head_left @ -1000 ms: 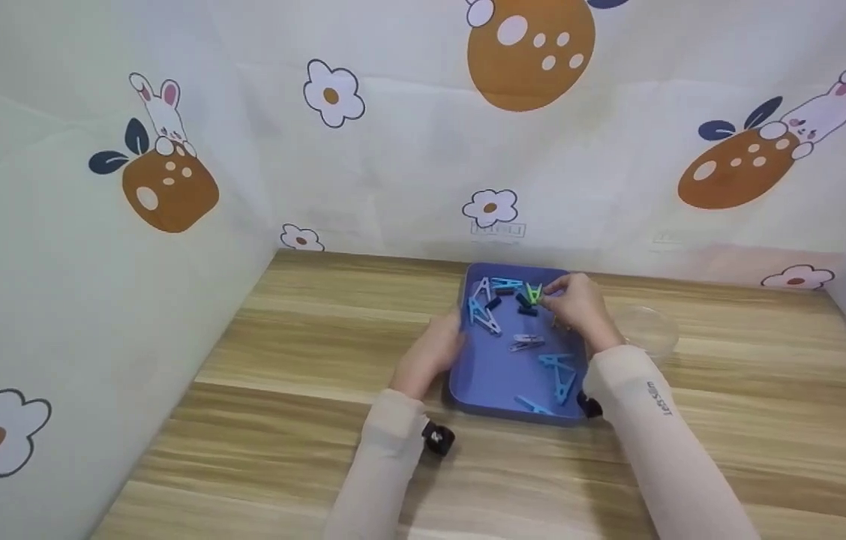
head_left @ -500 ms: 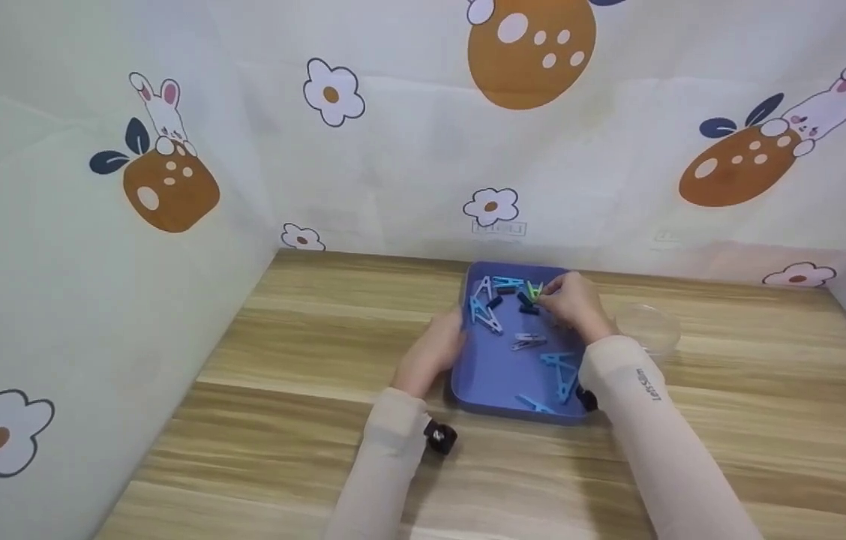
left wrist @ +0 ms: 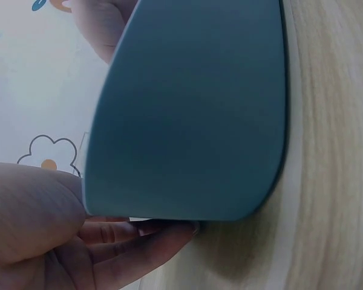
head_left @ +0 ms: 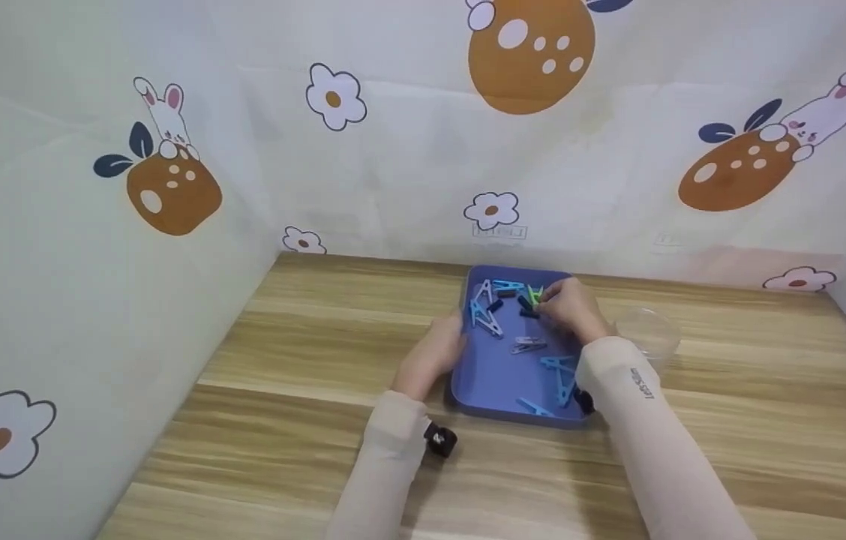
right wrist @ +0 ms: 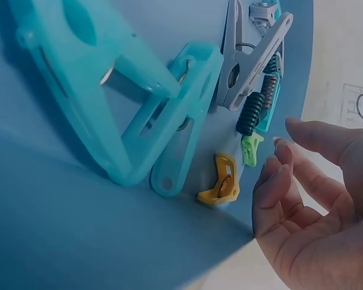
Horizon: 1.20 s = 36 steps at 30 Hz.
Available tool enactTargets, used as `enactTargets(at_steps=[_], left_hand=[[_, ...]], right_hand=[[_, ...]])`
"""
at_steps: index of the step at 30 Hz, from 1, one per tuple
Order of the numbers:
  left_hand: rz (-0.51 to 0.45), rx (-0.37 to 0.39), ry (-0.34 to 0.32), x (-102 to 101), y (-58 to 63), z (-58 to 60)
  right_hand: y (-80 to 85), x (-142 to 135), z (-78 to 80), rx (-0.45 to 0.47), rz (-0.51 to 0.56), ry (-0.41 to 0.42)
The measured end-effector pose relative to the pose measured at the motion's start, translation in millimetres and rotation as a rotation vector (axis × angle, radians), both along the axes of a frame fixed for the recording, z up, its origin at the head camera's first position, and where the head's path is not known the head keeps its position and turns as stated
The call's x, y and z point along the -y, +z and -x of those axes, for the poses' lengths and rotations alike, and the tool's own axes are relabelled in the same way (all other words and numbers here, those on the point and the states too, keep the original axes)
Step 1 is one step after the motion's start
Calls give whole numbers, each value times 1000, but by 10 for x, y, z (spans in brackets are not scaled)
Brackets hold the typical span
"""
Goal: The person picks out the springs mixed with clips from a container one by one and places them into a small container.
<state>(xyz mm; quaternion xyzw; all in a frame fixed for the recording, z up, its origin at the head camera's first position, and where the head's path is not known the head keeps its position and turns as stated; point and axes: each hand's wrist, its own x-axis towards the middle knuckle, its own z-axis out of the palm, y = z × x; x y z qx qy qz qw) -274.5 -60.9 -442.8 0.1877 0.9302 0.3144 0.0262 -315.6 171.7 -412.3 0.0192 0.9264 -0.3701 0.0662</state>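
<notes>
A blue-purple tray (head_left: 494, 382) holds several clothespins and dark coil springs. My left hand (head_left: 434, 349) grips the tray's left side; in the left wrist view its fingers lie along the lower edge of the tray wall (left wrist: 187, 121). Over the tray's far right part is my right hand (head_left: 571, 309), close to a green clothespin (head_left: 534, 295). In the right wrist view, thumb and bent fingers stand slightly apart with nothing seen between them. The green clothespin (right wrist: 251, 149), a yellow one (right wrist: 222, 179) and a dark spring (right wrist: 250, 113) lie near the fingertips.
Blue clothespins (head_left: 559, 379) lie in the tray's near right part, a grey one (head_left: 528, 345) in its middle. A clear round container (head_left: 648, 334) stands right of the tray on the wooden table (head_left: 303, 330). Patterned cloth (head_left: 393, 150) surrounds the back and sides.
My right hand has drawn back slightly towards me near the green clothespin, its forearm shifting a little left. The left hand and the tray stay in place.
</notes>
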Motion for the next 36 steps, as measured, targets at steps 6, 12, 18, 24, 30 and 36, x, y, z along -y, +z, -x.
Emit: enactTargets(at_steps=[6, 12, 18, 24, 30, 36], left_hand=[[-15, 12, 10, -3, 1, 4], [-23, 45, 30, -10, 1, -4], [-40, 19, 14, -14, -3, -9], [-48, -19, -5, -3, -6, -11], [-39, -22, 0, -10, -9, -4], [-41, 20, 14, -13, 3, -5]], right_hand=[[-54, 11, 14, -15, -18, 7], [-110, 34, 25, -22, -50, 15], [-130, 50, 22, -26, -85, 19], [-152, 78, 38, -30, -101, 16], [-179, 96, 31, -42, -123, 4], [-203, 120, 20, -68, -154, 8]])
